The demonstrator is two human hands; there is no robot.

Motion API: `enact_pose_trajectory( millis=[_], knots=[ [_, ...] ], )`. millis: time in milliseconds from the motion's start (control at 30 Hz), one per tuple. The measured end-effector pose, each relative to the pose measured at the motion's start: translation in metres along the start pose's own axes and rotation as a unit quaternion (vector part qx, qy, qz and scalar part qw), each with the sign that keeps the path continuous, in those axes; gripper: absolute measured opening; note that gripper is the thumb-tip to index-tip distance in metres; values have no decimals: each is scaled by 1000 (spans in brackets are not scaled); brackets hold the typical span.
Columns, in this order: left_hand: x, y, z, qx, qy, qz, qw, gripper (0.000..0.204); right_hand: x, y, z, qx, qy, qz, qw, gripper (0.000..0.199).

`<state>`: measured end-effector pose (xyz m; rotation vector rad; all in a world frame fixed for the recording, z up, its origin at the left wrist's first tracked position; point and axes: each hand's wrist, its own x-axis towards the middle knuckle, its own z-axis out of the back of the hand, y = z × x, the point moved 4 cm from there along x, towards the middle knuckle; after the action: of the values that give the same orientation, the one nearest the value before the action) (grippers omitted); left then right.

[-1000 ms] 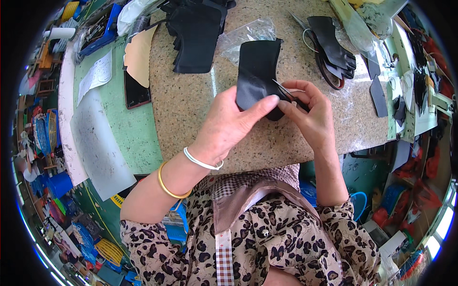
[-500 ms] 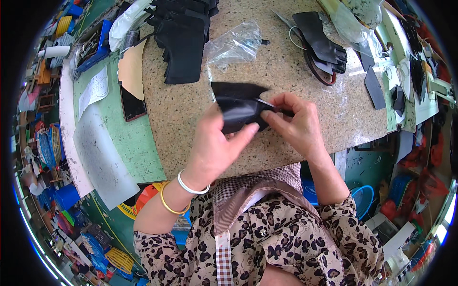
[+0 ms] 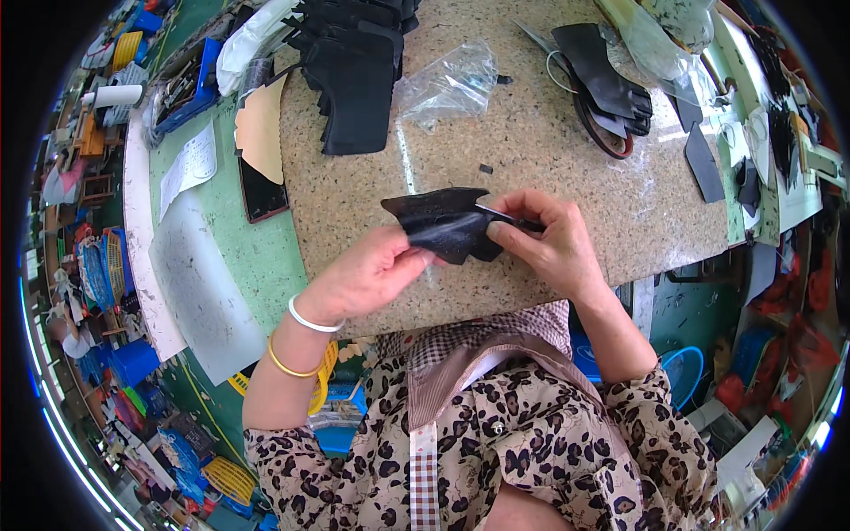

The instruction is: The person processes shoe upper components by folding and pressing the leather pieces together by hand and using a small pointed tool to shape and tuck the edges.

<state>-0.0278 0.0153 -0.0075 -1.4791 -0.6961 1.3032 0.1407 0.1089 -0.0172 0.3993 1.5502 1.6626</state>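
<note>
A curved black leather-like piece with a shiny surface and a jagged lower edge is held just above the speckled stone tabletop. Its left side is pinched by my left hand, with some fingers hidden beneath it. At the piece's right end, my right hand is closed on a slim tool with a bright metal edge and a dark rear part. The tool lies against the piece; its exact kind I cannot make out. Beyond the piece rests a small black scrap.
A stack of black cut pieces lies at the far left, beside a crumpled clear plastic bag. Scissors sit partly under a black layered piece at the far right. A tan pattern piece is on the left.
My left hand has moved left and lower, onto the piece's left edge. The piece now spreads flatter between my hands. A small black scrap has appeared on the tabletop.
</note>
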Motion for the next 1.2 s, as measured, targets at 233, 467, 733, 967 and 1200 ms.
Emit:
enact_pose_trajectory(
  millis=[233,467,733,967,1200],
  knots=[
    [-4,10,3,-23,16,-63,998,23,1,3,-6,-44,20,42,998,18],
    [-6,0,-5,-294,0,47,955,18,3,-1,-2,12,37,-6,999,20],
    [-4,2,-11,82,-305,-135,939,22,3,10,-21,-169,15,74,983,20],
    [-5,15,-8,-107,-300,-43,947,11,8,12,-20,-56,4,53,997,19],
    [-4,15,-12,-161,-324,-23,932,9,13,20,-15,-99,12,68,993,19]
  ],
)
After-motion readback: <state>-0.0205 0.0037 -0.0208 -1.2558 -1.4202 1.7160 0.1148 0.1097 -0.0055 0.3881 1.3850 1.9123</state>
